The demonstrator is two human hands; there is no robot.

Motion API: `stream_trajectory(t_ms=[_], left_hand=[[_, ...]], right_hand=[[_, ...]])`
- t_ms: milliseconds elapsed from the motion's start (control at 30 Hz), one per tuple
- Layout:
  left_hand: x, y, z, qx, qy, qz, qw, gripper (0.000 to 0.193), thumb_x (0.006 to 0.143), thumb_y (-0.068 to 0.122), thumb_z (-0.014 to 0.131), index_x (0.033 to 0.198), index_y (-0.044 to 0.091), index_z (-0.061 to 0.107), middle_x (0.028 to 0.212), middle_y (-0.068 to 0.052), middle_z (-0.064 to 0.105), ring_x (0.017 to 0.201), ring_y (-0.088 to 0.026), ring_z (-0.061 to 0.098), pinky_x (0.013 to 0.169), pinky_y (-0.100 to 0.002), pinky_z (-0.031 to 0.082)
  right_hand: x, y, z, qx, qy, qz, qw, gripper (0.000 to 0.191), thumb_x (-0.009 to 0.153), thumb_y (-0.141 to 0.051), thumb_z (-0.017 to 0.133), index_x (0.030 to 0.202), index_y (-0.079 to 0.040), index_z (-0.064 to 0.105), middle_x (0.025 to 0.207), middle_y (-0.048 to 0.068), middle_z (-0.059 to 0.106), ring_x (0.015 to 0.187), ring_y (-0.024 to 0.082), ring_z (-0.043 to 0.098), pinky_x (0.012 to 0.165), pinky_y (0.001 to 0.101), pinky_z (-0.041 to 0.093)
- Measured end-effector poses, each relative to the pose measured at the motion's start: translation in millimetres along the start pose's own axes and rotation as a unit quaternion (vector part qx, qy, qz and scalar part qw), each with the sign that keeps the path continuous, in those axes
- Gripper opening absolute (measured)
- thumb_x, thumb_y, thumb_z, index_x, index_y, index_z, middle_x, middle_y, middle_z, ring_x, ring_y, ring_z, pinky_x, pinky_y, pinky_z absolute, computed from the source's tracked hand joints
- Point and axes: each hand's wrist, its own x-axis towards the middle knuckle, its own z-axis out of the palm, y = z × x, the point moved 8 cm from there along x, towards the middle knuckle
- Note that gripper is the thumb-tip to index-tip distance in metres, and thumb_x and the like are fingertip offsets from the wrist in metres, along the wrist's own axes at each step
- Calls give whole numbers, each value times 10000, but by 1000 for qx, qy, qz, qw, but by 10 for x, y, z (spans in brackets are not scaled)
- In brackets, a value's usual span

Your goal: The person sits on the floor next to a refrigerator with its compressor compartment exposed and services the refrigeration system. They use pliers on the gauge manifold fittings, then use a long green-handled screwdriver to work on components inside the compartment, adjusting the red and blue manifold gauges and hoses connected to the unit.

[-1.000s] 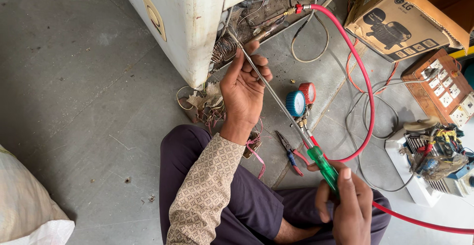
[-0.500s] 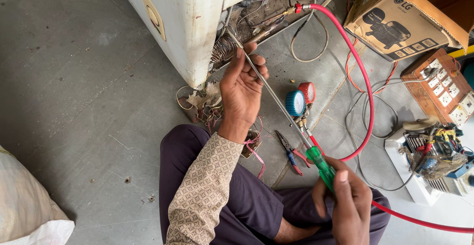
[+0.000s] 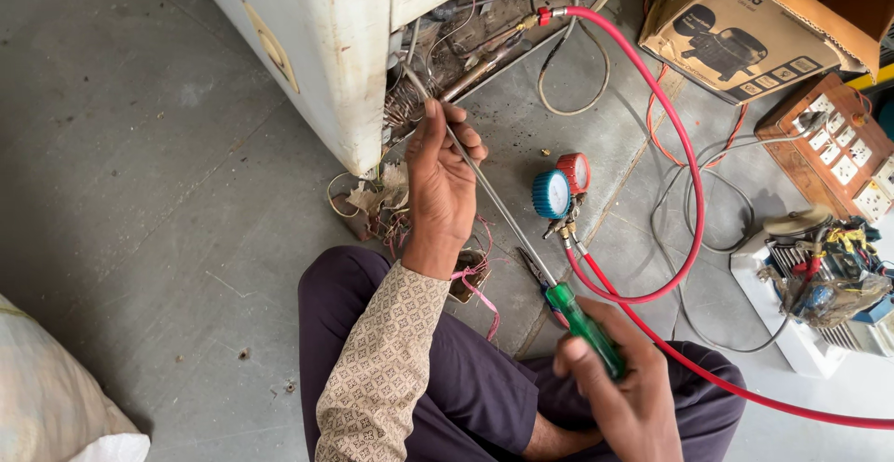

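Seen from above, a long screwdriver (image 3: 521,238) with a green handle is held in both hands over a grey concrete floor (image 3: 140,145). The right hand (image 3: 622,389) is clenched around the green handle, low in the frame. The left hand (image 3: 442,183) has its grip pinched on the thin metal shaft, near the tip, which is aimed into the open back of a white appliance (image 3: 335,43), among its wires and pipes. Just beside the shaft, a blue and a red gauge (image 3: 561,187) lie on the floor, joined to a red hose (image 3: 684,192). A cardboard box (image 3: 745,24) sits at the upper right.
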Motion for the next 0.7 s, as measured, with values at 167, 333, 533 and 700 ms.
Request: stream_trajectory(t_ms=[167,333,533,700], left_hand=[[19,-78,-34,1,35,-7,999,298,1044,361,646,1042,64,667,864,-10,695,769,-105,656,704,-282,505],[-94,-60,19,24,31,-4,999,353,987,409,636,1078,75,705,834,-24,713,729,-96,653,678,-273,511],[-7,-98,-132,5,37,-1,999,253,1060,333,686,1063,82,656,887,-13,688,797,-109,644,722,-275,495],[-25,-95,-18,-37,18,-7,999,315,1034,388,666,1042,74,673,827,-21,698,721,-127,644,661,-280,485]], right_hand=[[26,-123,-50,-31,69,-70,995,358,978,-168,598,1265,32,672,668,66,651,586,75,505,545,222,408],[107,41,15,178,-33,20,983,505,1091,-323,402,1254,12,744,514,14,605,421,46,475,420,198,366],[16,-63,-42,3,15,-53,998,441,921,-188,614,1296,43,618,691,35,627,594,66,531,555,216,428],[21,195,-27,37,32,31,998,403,1021,-239,489,1217,8,739,544,31,545,495,73,447,493,239,346]])
